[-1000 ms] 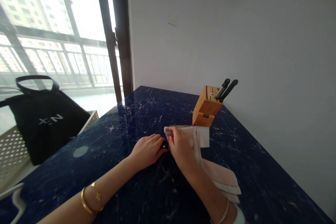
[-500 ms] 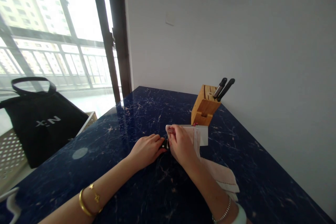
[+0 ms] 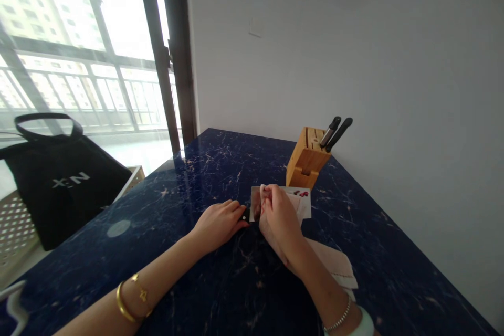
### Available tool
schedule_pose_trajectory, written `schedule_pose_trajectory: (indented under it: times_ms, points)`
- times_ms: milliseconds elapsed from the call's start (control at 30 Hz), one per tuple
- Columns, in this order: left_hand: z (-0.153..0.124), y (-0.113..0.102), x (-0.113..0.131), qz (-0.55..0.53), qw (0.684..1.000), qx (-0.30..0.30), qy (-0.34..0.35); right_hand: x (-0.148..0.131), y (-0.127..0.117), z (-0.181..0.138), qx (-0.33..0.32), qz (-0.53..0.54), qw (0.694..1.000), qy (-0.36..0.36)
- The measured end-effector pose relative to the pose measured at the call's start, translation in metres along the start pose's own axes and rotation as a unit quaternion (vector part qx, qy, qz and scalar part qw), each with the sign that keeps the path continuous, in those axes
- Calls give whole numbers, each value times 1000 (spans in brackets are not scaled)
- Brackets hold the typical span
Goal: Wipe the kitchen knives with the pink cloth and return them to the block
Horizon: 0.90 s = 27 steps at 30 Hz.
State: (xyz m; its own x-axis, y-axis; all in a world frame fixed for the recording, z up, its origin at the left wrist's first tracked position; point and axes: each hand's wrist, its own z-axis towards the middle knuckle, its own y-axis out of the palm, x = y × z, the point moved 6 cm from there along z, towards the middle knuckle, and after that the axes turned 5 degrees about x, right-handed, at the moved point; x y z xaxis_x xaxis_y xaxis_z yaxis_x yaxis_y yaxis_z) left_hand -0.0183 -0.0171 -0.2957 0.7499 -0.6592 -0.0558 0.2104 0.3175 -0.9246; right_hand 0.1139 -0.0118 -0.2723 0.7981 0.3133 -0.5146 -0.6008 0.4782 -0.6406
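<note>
My left hand (image 3: 221,224) is closed round the black handle of a cleaver (image 3: 307,211). The cleaver's broad, shiny rectangular blade points right, low over the table or on it; I cannot tell which. My right hand (image 3: 279,215) pinches a pale pink cloth (image 3: 333,263) against the blade near the handle end. Part of the cloth lies over the middle of the blade and hides it, and the rest trails under my right forearm onto the table. Small red marks show on the blade's far right part.
A wooden knife block (image 3: 302,165) with two black-handled tools in it stands behind the blade. The dark blue marbled table (image 3: 236,157) meets a grey wall on the right. On the left, a black bag (image 3: 66,184) rests by a perforated beige basket (image 3: 16,226).
My right hand has slid the cloth slightly right along the blade, baring metal beside the handle and red marks at the right. My left hand stays on the handle.
</note>
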Motion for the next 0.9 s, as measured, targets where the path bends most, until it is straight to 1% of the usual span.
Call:
schedule_pose_trajectory:
  times_ms: [100, 200, 267, 333, 467, 567, 633, 700, 767, 833, 900]
  points:
    - [0, 1, -1, 3, 1000, -1, 1, 6, -2, -1, 6, 9, 1000, 3]
    - [-1, 2, -3, 3, 1000, -3, 1, -3, 5, -6, -19, 5, 999, -37]
    - [-1, 2, -4, 0, 1000, -4, 0, -7, 8, -8, -32, -12, 998, -49]
    - [-2, 2, -4, -3, 1000, -5, -2, -5, 6, -7, -28, -34, 998, -39]
    - [-1, 2, -5, -8, 1000, -6, -8, 10, -5, 0, -14, -94, 995, -8]
    - [-1, 2, -5, -7, 1000, -7, -10, 10, -5, -1, -20, -115, 993, -10]
    - [0, 2, -5, -8, 1000, -8, -9, -1, 0, -5, -37, -106, 993, -40]
    - [0, 2, -6, -11, 1000, -8, -8, -14, 6, -10, -67, -98, 989, -90]
    - [-1, 2, -6, -13, 1000, -8, -6, -20, 9, -12, -90, -106, 983, -121]
    - [-1, 2, -6, -13, 1000, -6, -7, -14, 6, -9, -90, -132, 982, -105]
    - [0, 2, -6, -13, 1000, -4, -8, -1, 0, -4, -69, -162, 983, -58]
